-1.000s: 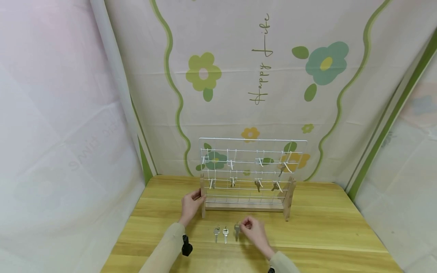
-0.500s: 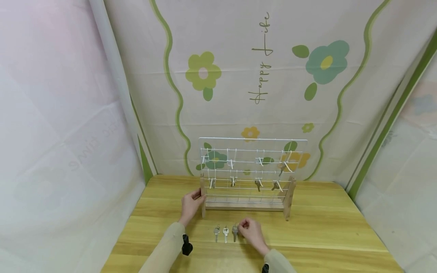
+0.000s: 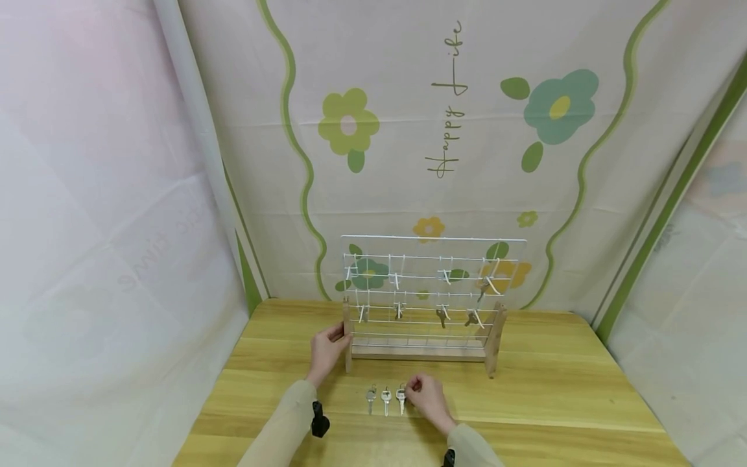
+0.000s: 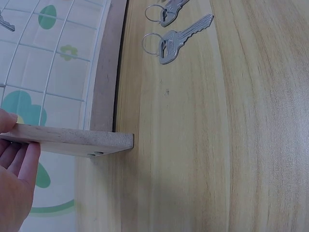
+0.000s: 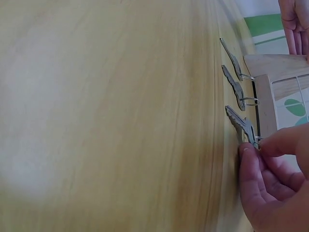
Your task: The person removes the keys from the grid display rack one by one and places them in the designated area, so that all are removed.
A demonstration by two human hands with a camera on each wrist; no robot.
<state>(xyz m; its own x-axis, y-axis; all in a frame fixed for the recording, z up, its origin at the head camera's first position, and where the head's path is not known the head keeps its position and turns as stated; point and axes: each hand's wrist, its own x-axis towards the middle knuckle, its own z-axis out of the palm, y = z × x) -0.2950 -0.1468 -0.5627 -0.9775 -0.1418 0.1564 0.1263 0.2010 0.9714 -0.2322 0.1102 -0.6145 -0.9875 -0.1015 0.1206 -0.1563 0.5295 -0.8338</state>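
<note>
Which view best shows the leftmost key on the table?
Left wrist: the leftmost key appears large, whole and broadside, toothed edge clear. Head: whole but small. Right wrist: narrow, nearly edge-on, farther from the camera.

The right hand (image 5: 280, 191) (cut off in its wrist view) partly hides a key ring (image 5: 259, 138).

three keys (image 3: 386, 395): in row on table (image 3: 543, 402) | rack (image 3: 417, 353): behind them

1 L hand (image 3: 327, 351), 1 R hand (image 3: 429, 397), 3 keys (image 3: 386, 395) on counter (image 3: 554, 402), 1 rack (image 3: 417, 353) w/ 8 hooks (image 3: 492, 285), min. 4 hung keys (image 3: 441, 318).
</note>
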